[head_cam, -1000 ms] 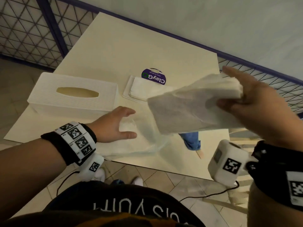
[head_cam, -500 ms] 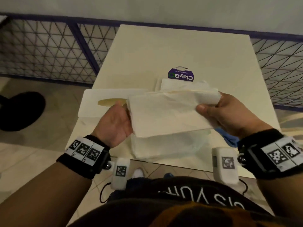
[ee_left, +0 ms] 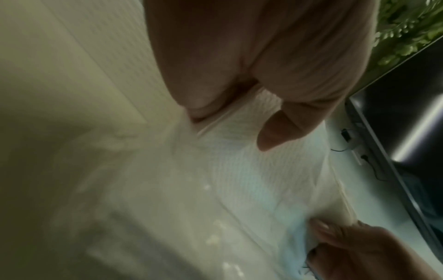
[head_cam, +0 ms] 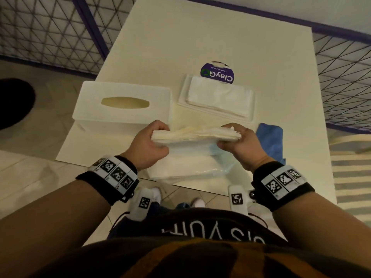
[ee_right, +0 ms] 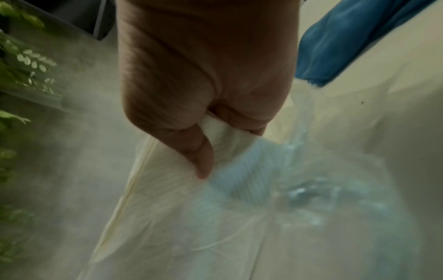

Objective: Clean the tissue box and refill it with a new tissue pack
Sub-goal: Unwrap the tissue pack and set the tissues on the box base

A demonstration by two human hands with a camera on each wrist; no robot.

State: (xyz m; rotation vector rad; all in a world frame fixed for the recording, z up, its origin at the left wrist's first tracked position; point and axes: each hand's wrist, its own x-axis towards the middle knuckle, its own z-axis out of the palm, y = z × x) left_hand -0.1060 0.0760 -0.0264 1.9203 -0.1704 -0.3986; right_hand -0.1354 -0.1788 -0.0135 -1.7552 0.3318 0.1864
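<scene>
A white stack of tissues (head_cam: 193,134) is held level above the table's front edge. My left hand (head_cam: 151,140) grips its left end and my right hand (head_cam: 237,140) grips its right end. The wrist views show the tissue stack (ee_left: 242,151) (ee_right: 167,199) pinched between thumb and fingers of the left hand (ee_left: 239,98) and the right hand (ee_right: 210,132). Beneath it lies an empty clear plastic wrapper (head_cam: 192,170). The white tissue box cover (head_cam: 122,104) with an oval slot stands at the left. The box's flat base (head_cam: 215,97) lies behind, with tissues on it.
A blue cloth (head_cam: 271,137) lies right of my right hand, also seen as blue cloth (ee_right: 354,37). A purple round label (head_cam: 217,74) sits behind the base. The cream table (head_cam: 220,37) is ringed by a wire fence (head_cam: 50,31). Tiled floor lies below the front edge.
The right hand brought the tissue stack down from the upper right. The left hand left the wrapper and took the stack's left end. The stack now lies flat, lower and edge-on.
</scene>
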